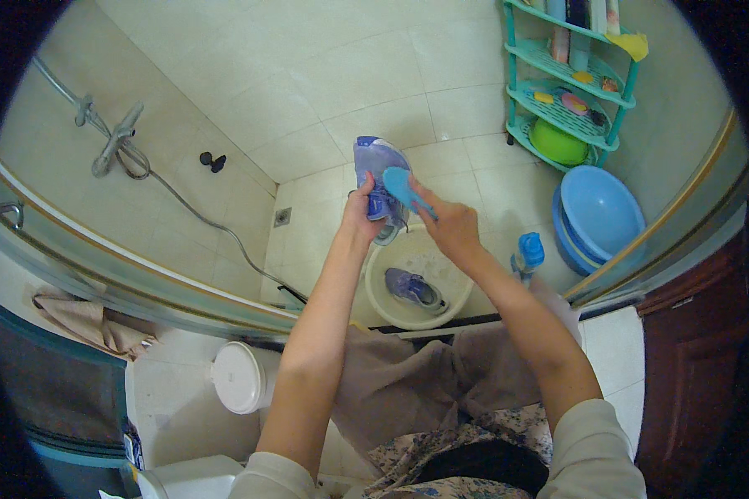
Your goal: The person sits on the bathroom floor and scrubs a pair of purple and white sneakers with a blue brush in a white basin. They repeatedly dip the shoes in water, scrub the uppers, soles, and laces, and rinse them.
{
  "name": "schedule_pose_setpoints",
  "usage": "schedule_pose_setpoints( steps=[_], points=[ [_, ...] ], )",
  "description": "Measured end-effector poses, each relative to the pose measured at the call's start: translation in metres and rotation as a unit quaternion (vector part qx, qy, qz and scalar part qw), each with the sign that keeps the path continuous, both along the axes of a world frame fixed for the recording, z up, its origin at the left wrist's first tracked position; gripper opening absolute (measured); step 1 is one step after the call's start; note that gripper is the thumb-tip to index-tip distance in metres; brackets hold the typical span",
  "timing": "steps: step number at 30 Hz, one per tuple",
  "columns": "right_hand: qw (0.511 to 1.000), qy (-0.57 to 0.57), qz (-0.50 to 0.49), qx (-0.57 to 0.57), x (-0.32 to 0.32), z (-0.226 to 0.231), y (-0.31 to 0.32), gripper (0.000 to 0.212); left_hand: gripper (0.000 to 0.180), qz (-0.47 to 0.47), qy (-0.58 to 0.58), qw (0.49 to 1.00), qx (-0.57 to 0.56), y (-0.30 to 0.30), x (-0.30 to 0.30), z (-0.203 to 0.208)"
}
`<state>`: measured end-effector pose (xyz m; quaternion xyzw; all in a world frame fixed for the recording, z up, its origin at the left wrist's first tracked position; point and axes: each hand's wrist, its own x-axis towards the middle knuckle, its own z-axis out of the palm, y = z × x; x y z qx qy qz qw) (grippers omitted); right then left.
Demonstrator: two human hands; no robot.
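In my left hand (361, 212) is a purple-blue sneaker (380, 158), gripped along its side with the toe pointing away from me. My right hand (451, 226) is closed round the handle of a light blue scrubbing brush (401, 185). The brush head lies against the upper of the sneaker; its bristles are hidden. Below my hands stands a pale round basin (374, 291), partly covered by the held shoe. Inside it lies a second purple sneaker (414, 289), in what looks like cloudy water.
A blue-capped bottle (528, 254) stands right of the basin. Stacked blue basins (601, 214) lean by the glass at right, below a green corner shelf (570, 71). A shower hose (216, 223) hangs at left. Behind the threshold is a white lidded bin (240, 378).
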<state>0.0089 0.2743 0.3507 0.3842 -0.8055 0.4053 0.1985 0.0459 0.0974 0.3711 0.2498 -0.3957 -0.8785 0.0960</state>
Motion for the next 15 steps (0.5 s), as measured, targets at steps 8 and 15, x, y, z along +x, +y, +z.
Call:
schedule_pose_setpoints(
  steps=[8,15],
  points=[
    [0.996,0.066,-0.061,0.001,-0.05,0.058,-0.017,0.043,0.038,-0.026,-0.022,0.999,0.003,0.02,-0.013,0.0],
    [0.999,-0.003,0.022,0.027,-0.017,0.003,-0.003,0.045,0.037,0.049,-0.044,0.996,0.061,-0.017,-0.013,-0.013]
  ],
)
